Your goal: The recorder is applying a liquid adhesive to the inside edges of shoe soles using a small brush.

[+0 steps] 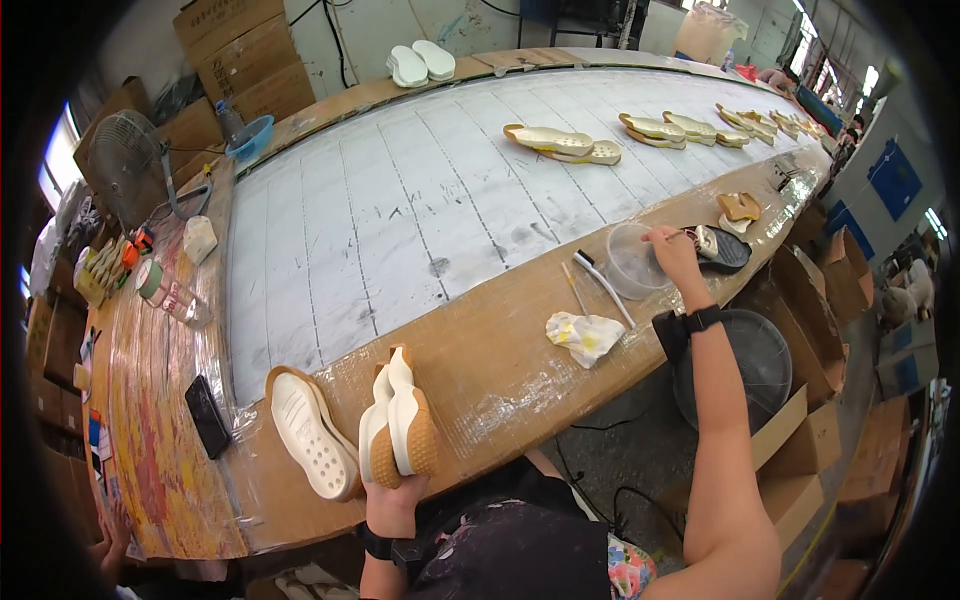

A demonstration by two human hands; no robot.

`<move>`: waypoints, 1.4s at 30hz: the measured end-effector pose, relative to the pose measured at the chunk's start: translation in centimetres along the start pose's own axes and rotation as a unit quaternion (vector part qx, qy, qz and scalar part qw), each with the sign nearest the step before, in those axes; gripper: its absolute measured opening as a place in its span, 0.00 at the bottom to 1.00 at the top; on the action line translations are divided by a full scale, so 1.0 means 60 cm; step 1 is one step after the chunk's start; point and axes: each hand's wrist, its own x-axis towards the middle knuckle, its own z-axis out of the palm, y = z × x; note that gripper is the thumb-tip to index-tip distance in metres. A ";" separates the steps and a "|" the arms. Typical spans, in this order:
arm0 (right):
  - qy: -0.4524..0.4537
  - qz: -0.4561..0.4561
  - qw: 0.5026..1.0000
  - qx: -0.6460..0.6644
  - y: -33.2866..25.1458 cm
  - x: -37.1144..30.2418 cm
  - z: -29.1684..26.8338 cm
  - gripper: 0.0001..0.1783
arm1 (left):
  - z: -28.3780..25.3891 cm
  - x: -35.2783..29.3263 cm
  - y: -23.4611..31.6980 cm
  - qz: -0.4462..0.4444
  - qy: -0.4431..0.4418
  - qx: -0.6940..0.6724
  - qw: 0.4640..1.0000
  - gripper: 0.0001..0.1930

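My left hand (394,502) grips a pair of cream shoe soles (400,415) with tan, dimpled undersides, held together on edge at the table's near side. Another cream-and-tan sole (308,432) lies just left of them, its holed face up. At the right, my right hand (674,250) is closed over the rim of a clear plastic tub (632,262), pinching what looks like a thin handle; its lower end is hard to make out. Left of the tub lie a white-handled brush (604,288), a thin stick (575,290) and a yellow-stained crumpled cloth (584,338).
Paired soles (562,143) line the far right of the white conveyor belt (400,220). A black sole (724,250) sits beyond the tub. A phone (207,416), bottle (170,290) and fan (125,165) are at left. Below my right arm stands a round bin (755,365) beside open cartons (795,465).
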 end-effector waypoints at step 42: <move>-0.211 -0.253 0.894 0.305 -0.458 -0.389 0.080 0.05 | 0.003 0.003 -0.001 0.003 0.005 0.104 0.995 0.19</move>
